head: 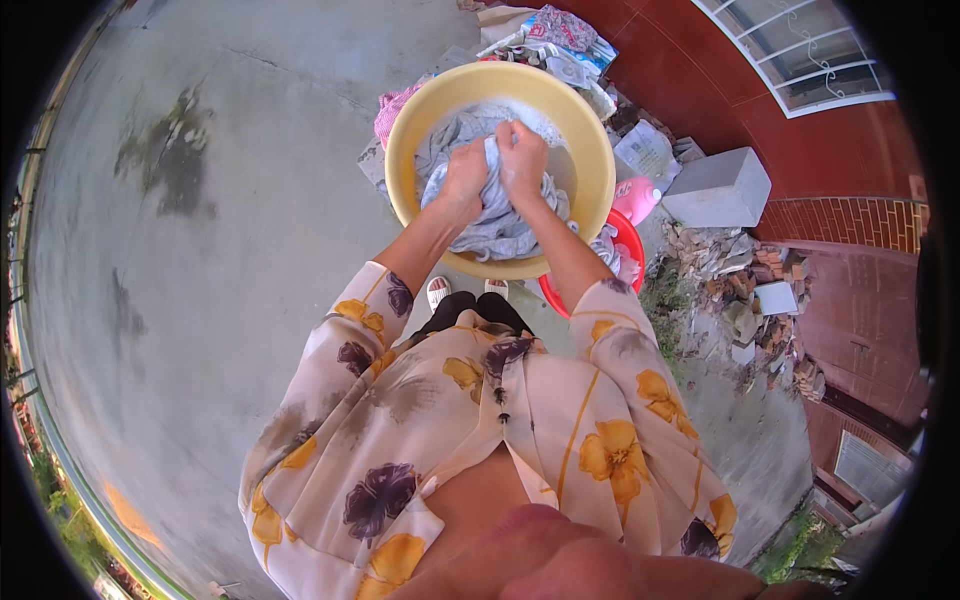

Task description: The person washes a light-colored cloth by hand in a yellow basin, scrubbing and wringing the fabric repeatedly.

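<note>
A wide yellow plastic basin (418, 97) stands before me with soapy water and a wet grey-blue cloth (502, 225) in it. Both of my hands are over the basin, close together. My left hand (525, 159) grips a bunched part of the cloth, its fingers curled. Right beside it, my right hand (465, 176) is closed on the same bunch. Most of the cloth lies in folds below my hands, and white suds (536, 116) show along the far side. The fabric inside my fists is hidden.
To the right are a red basin (636, 232) with light cloths, a pink bottle (634, 199) with a white cap and a grey block (720, 191). Broken bricks (772, 300) lie along the red wall (825, 150). Pink striped fabric (394, 112) shows behind the yellow basin.
</note>
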`<state>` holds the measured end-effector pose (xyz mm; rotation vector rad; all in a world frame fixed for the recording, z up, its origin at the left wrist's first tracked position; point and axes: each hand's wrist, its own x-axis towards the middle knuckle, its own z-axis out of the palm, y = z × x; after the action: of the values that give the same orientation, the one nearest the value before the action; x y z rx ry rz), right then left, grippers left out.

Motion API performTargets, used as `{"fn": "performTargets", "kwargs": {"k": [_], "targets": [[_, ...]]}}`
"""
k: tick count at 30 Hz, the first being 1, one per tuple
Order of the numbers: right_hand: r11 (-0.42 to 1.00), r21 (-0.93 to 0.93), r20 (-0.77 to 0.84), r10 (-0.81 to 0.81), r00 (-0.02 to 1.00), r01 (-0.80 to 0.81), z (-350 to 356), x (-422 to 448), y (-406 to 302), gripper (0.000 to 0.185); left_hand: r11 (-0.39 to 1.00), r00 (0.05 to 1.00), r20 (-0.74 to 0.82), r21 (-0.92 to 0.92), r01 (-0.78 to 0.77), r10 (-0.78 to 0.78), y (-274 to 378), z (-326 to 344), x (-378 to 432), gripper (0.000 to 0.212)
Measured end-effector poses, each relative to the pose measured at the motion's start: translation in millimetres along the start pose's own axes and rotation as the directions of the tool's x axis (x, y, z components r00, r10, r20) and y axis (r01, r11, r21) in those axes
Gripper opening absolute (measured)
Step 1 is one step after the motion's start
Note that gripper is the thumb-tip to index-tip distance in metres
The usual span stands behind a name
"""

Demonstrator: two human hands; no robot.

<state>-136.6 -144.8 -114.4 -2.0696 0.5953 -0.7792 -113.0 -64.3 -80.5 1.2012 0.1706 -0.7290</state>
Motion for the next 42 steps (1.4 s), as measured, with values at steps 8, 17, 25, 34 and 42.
{"fn": "performTargets", "kwargs": {"k": [8,17,25,34,42], "targets": [[0.977,-0.212,-0.004,0.007,1.000,-0.008,-34,35,25,0.029,0.998,1.000,0.017,-0.065,0.002,-0.001,55,-17,35,0.040],[0.761,-0.040,0.656,-0.469,0.592,0.647,-122,-72,17,0.014,-0.007,0.550,0.633,0.660,-0.751,0.545,40,-90,-28,0.049],[0.873,-0.119,0.248,-0.435,0.865,0.473,-133,-47,-18,0.023,0.361,0.803,0.285,0.779,-0.513,0.524,26,-101,-31,0.013],[0.927,-0.107,0.056,-0.354,0.934,0.358,-118,-69,-3,0.026,0.978,0.965,0.156,0.028,0.208,-0.210,-10,-101,-80,0.041],[0.896,-0.099,0.341,-0.379,0.860,0.434,-119,-100,-16,0.024,0.897,0.995,0.042,-0.431,0.100,-0.090,-68,-54,-62,0.039]]}}
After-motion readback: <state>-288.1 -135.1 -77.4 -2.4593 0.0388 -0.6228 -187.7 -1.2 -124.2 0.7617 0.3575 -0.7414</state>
